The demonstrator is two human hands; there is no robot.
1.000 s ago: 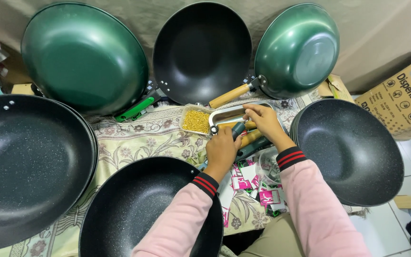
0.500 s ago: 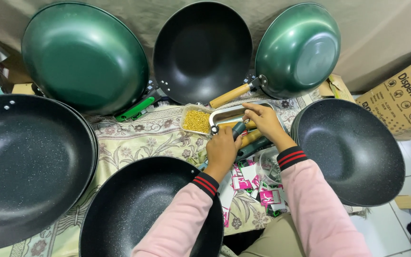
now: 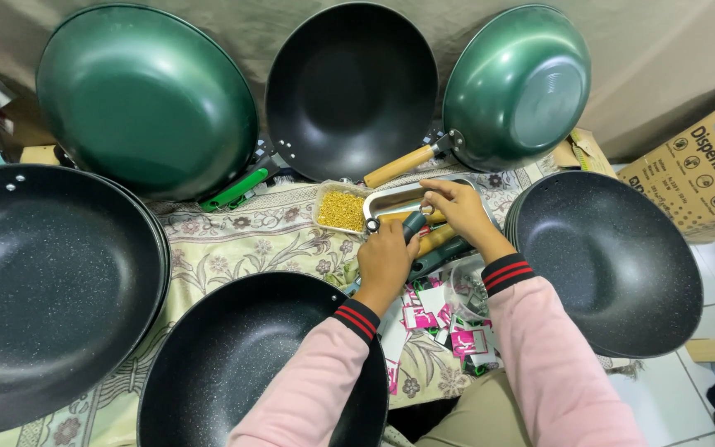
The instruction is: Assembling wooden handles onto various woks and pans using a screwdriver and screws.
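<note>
Floral tablecloth [image 3: 233,240] crowded with woks; both hands [image 3: 424,240] grasping dark handle [image 3: 415,225]; tiled floor [image 3: 705,397].

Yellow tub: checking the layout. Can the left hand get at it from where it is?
Probably yes. The yellow tub sits open just beyond the left hand, with only bare cloth between them; the hand does grip a dark handle.

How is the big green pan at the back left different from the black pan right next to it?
The green pan shows its shiny green outside, while the black pan shows its dark inside. The green pan looks wider than the black pan. The green pan's handle is green; the black pan's handle cannot be made out. Both are round and lean against the wall.
</note>
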